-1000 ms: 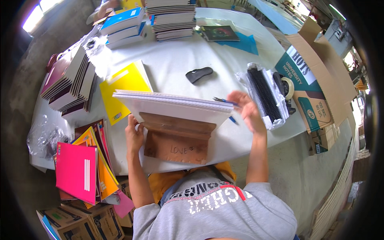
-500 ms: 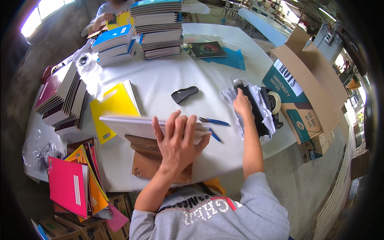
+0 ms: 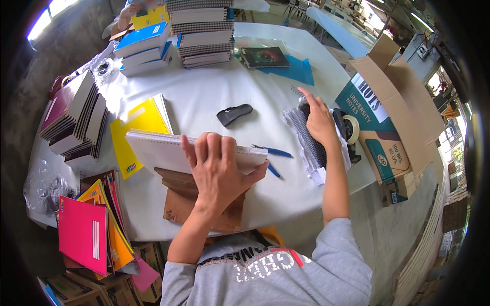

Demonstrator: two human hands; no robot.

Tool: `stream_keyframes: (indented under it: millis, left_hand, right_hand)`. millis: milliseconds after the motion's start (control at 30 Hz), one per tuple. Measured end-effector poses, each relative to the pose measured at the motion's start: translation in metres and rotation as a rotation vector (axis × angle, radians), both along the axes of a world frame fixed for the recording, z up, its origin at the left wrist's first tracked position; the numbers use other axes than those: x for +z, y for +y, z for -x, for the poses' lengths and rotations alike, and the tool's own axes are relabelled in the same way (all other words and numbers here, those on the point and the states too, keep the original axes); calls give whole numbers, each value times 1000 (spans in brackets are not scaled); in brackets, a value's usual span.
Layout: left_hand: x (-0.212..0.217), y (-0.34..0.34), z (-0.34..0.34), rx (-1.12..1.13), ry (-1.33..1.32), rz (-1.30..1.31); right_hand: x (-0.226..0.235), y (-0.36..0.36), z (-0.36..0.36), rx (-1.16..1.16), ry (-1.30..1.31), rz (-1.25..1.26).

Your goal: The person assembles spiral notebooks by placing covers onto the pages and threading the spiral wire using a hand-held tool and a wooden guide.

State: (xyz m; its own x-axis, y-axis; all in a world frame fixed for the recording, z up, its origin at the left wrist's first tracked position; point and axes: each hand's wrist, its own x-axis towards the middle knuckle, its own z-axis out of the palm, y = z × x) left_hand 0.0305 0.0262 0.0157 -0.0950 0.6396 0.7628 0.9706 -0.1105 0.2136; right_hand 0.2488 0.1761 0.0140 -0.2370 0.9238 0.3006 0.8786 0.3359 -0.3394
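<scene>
My left hand point(image 3: 218, 162) is closed over the top edge of a notebook block point(image 3: 168, 153), white pages with a row of punched holes. The block leans upright on a brown wooden stand point(image 3: 176, 206). My right hand point(image 3: 322, 125) is raised over a paper-wrapped bundle of dark spiral coils point(image 3: 311, 132). A thin spiral coil point(image 3: 296, 91) sticks out by its fingertips, apparently pinched there; the thumb is hidden. Blue-handled pliers point(image 3: 278, 152) lie just right of the block. Beyond them rests a small black holder point(image 3: 235, 114).
A tape dispenser point(image 3: 350, 130) and an open carton point(image 3: 403, 127) stand at right. Yellow notebooks point(image 3: 140, 127), purple notebooks point(image 3: 69, 109) and pink ones point(image 3: 81, 232) lie at left. Tall notebook stacks point(image 3: 204, 38) and a dark-covered notebook point(image 3: 265, 57) are farther back. Another person's hand point(image 3: 127, 15) holds something yellow.
My right hand has lifted up and away from the coil bundle, with a thin coil now showing at its fingertips. My left hand stays on the notebook block, its fingers curled more over the edge.
</scene>
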Motion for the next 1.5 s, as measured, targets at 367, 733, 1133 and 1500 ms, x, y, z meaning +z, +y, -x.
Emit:
stream_keyframes:
  millis: [367, 733, 1133, 1500]
  left_hand:
    - [-8, -13, -2, -233, -33, 59]
    - [-8, -15, 3, -120, -90, 21]
    - [2, -22, 7, -133, -28, 140]
    - [1, -29, 36, -155, -55, 91]
  right_hand:
    - [29, -109, 27, 591, 508, 39]
    - [28, -94, 32, 818, 445, 271]
    - [46, -115, 48, 734, 385, 235]
    - [38, -107, 31, 795, 465, 481]
